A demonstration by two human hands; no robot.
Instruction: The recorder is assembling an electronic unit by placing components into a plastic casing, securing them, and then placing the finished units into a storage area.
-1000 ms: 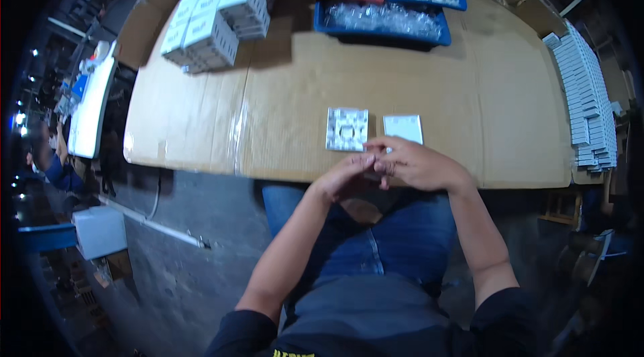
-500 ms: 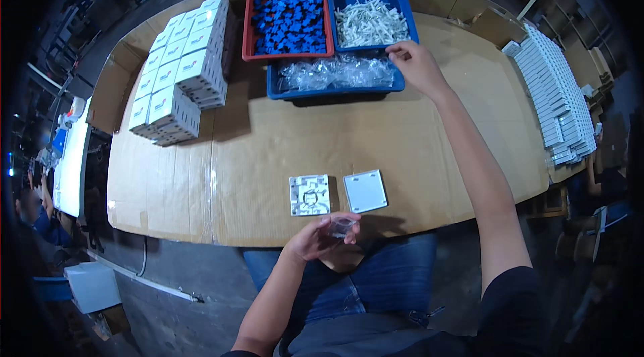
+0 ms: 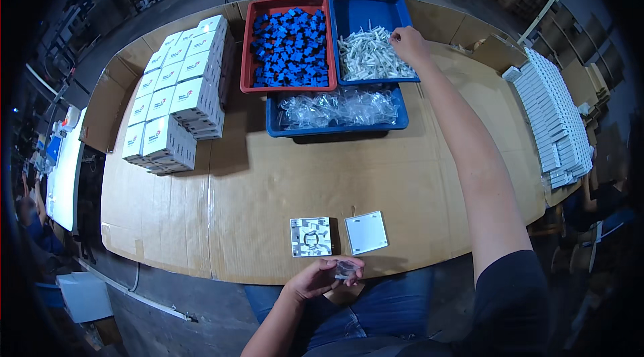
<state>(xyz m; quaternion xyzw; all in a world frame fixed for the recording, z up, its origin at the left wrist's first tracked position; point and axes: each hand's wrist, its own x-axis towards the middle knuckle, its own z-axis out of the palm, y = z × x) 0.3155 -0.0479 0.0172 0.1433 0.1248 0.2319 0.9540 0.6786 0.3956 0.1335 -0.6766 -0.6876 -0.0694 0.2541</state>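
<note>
The right hand (image 3: 408, 43) has reached on into the far tray of white pieces (image 3: 370, 56), fingers pinching there; the left hand (image 3: 323, 276) stays clamped on a small clear part (image 3: 345, 269) near the surface (image 3: 268, 182).

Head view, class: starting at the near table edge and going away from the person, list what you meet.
Left hand holding a small clear part → two white square plates → blue tray of clear bags → right hand on the white parts in the far blue tray.

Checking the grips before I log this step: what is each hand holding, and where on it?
Left hand pinches a small clear plastic piece by its edges. Right hand touches the white parts; a hold cannot be told.
</note>
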